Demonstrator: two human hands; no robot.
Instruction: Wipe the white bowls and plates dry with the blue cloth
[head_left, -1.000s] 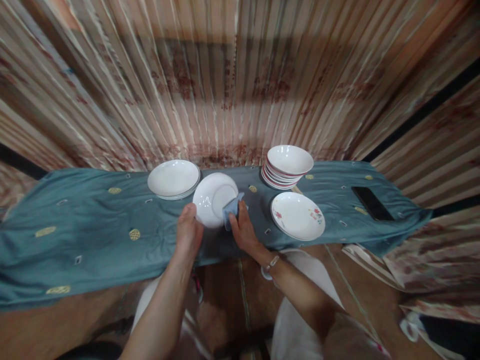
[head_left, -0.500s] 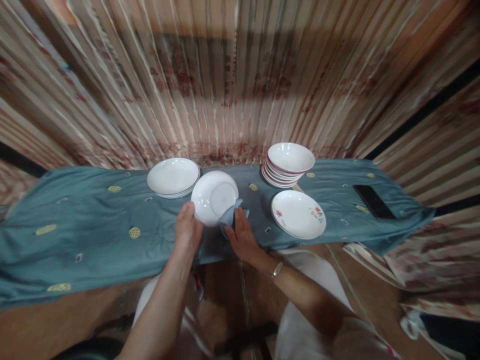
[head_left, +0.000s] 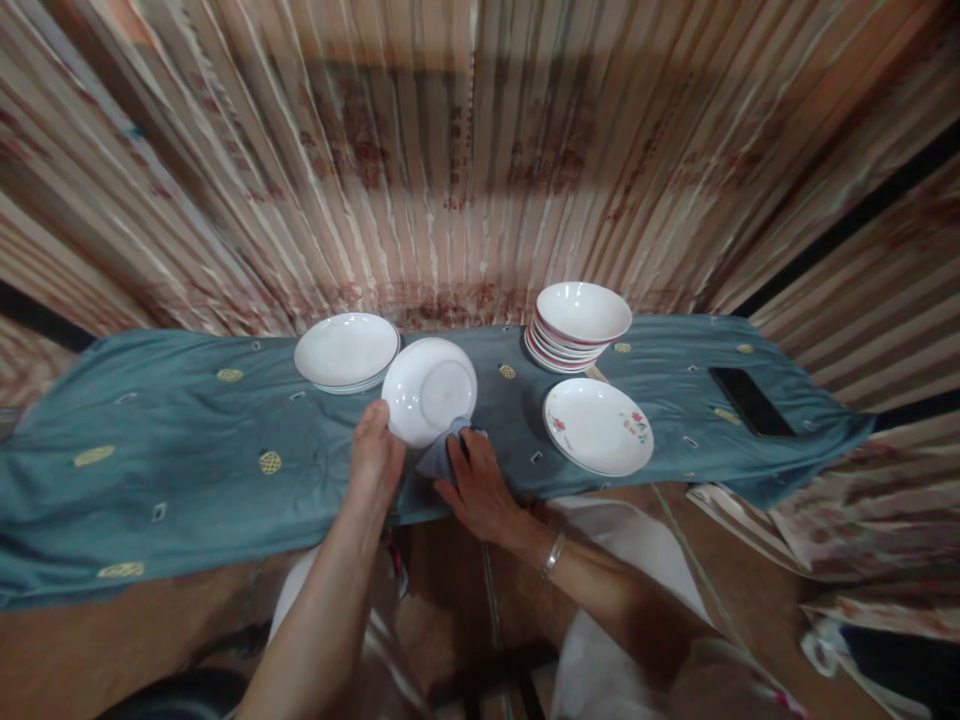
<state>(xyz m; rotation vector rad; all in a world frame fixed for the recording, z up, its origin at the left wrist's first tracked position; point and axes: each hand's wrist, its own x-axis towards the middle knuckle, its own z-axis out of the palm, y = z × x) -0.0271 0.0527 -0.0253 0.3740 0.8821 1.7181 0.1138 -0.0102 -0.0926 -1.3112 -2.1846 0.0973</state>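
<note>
Wiping under way at the near edge of the counter (head_left: 187,470), draped in teal fabric. Left hand (head_left: 375,462) closed on the rim of a white plate (head_left: 429,388), tilted up with its underside toward the camera. Right hand (head_left: 474,485) bunched around a blue-grey cloth (head_left: 442,455), pressed against the plate's lower right edge, apparently just touching it. Next, a fresh turn of the plate and another pass of the cloth likely called for. Farther back, a flowered plate (head_left: 598,425), a low white stack (head_left: 346,351), a taller red-rimmed stack (head_left: 577,325), a dark phone (head_left: 751,400).
</note>
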